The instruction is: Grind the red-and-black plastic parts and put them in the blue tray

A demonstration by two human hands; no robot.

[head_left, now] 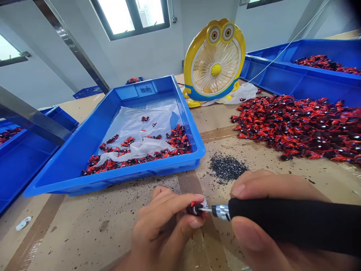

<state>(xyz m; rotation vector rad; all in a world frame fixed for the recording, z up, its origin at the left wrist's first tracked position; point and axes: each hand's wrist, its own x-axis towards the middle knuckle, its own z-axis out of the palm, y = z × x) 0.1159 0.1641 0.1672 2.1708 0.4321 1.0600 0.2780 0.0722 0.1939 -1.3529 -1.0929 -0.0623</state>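
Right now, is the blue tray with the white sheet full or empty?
Partly full: the blue tray holds some red-and-black pieces, mostly along its near side; much white sheet shows.

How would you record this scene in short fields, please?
Left hand: pinches a small red-and-black part
Right hand: grips a black cylindrical tool with silver collar
Contact: tool's thin shaft appears to meet the part
Tray: blue rectangular plastic, holding similar parts and white sheeting
Heap: loose red-and-black parts on the brown tabletop
Fan: round, yellow, with two cartoon eyes
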